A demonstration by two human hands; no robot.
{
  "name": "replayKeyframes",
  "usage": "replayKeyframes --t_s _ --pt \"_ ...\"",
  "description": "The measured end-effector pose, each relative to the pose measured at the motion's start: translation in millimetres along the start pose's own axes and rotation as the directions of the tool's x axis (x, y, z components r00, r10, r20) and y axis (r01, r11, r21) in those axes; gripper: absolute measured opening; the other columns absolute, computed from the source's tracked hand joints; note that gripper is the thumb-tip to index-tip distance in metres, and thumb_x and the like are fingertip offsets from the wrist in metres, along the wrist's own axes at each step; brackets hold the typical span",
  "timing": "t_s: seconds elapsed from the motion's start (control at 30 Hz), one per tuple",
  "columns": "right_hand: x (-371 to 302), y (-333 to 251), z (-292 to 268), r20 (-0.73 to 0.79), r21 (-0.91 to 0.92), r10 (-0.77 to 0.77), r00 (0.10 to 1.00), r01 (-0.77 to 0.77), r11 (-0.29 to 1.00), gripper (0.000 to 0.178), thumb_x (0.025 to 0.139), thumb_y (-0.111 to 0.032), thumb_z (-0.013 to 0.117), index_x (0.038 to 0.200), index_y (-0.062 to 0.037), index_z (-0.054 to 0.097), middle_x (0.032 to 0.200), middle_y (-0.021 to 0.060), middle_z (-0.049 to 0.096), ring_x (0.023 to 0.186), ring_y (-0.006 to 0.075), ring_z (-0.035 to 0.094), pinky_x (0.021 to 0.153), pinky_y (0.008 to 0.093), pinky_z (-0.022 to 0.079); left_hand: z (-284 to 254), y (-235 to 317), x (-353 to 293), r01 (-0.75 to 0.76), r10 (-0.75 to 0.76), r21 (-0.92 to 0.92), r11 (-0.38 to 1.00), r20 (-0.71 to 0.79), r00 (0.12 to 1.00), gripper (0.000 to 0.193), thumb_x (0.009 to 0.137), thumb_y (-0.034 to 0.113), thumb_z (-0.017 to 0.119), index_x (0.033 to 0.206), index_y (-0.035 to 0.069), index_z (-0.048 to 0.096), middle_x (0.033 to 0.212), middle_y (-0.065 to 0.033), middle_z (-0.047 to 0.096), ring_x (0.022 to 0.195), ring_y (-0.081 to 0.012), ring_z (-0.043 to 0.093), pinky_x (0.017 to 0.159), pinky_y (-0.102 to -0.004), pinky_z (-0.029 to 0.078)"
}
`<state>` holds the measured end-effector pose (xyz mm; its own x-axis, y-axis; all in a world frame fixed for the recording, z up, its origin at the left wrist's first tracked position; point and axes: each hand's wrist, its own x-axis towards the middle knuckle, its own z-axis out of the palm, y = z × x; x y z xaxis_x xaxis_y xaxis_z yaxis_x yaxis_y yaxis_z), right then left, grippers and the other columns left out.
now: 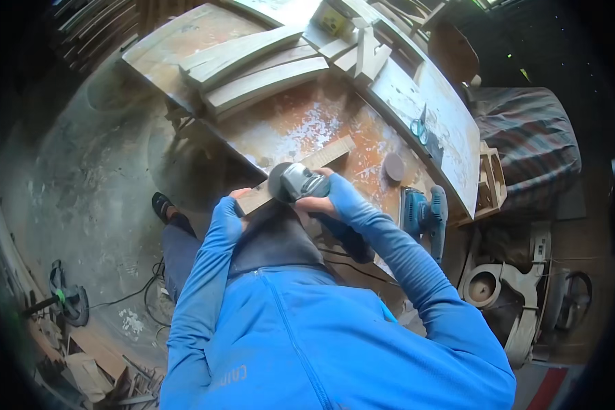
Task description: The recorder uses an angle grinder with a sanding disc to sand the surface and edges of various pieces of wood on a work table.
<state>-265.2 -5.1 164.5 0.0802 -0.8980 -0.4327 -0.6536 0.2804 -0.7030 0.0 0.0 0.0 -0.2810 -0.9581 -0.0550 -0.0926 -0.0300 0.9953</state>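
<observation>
My right hand (pixel 329 196) is wrapped round the silver head of an angle grinder (pixel 305 182). Its dark round disc rests on or just over a flat wooden strip (pixel 332 153); the exact contact cannot be made out. The strip lies slantwise, its far end on the worktable (pixel 301 130) and its near end sticking out toward my lap. My left hand (pixel 235 210) grips that near end, with the thumb on top. To the right of the strip lie a round brown sanding disc (pixel 393 166) and a teal electric sander (pixel 420 213).
Curved wooden pieces (pixel 266 87) are stacked at the table's far left. Scissors (pixel 421 127) lie on a pale board (pixel 451 140) at the right, and a yellowish tin (pixel 330 20) stands at the back. A band saw-like machine (pixel 519 290) is at lower right; cables (pixel 150 287) trail on the floor.
</observation>
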Motion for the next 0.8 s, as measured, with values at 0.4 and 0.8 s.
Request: replayKeyframes --t_s 0.4,0.8 --pt "5 51 -58 -0.185 0.305 0.133 0.974 -0.072 0.95 0.068 0.075 -0.034 0.088 0.123 0.0037 0.059 0.101 0.0116 0.071 0.089 0.0178 0.068 0.082 0.0305 0.055 10 9 14 0.008 -0.006 -0.138 0.99 0.019 1.0 0.046 0.08 -0.009 0.075 0.123 0.002 0.061 0.111 -0.0057 0.069 0.103 -0.0127 0.064 0.095 -0.0287 0.05" --pt "9 59 -83 -0.193 0.296 0.135 0.972 -0.074 0.952 0.072 0.074 -0.033 0.089 0.125 0.0066 0.056 0.099 0.0139 0.072 0.081 0.0186 0.07 0.073 0.0289 0.057 5 13 16 0.024 -0.003 -0.23 0.973 0.093 0.996 0.042 0.084 -0.008 0.073 0.123 0.001 0.061 0.112 -0.0051 0.068 0.103 -0.0118 0.063 0.095 -0.027 0.049"
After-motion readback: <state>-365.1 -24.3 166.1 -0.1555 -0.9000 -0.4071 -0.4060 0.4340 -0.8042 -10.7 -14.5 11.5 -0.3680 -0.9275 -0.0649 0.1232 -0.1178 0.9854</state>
